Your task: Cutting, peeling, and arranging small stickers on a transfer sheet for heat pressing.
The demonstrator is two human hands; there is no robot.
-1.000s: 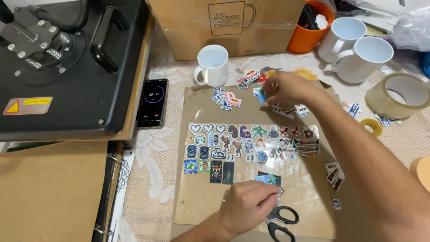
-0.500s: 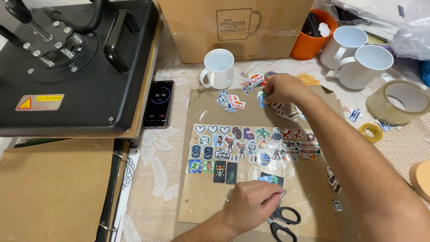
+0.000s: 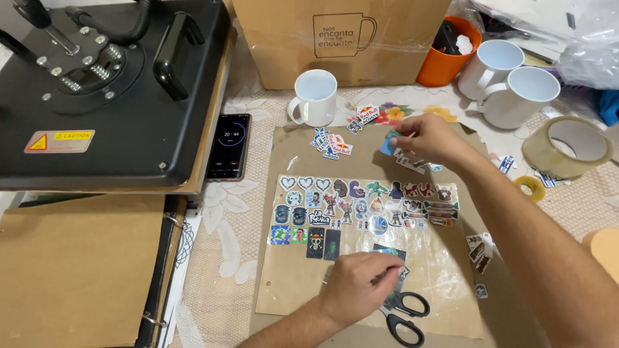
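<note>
Stickers (image 3: pixel 361 209) between hands; right hand (image 3: pixel 429 138) pinches one; left hand (image 3: pixel 358 287) presses another.

1. A brown cardboard box (image 3: pixel 342 42) stands at the far edge of the bench, with a dark outline drawing of a mug on its front.
2. A phone (image 3: pixel 229 146) lies beside the black press, its dark screen lit with pale digits.
3. A rectangular warning label (image 3: pixel 57 140), white, red and yellow, sits on the press's front left corner.
</note>
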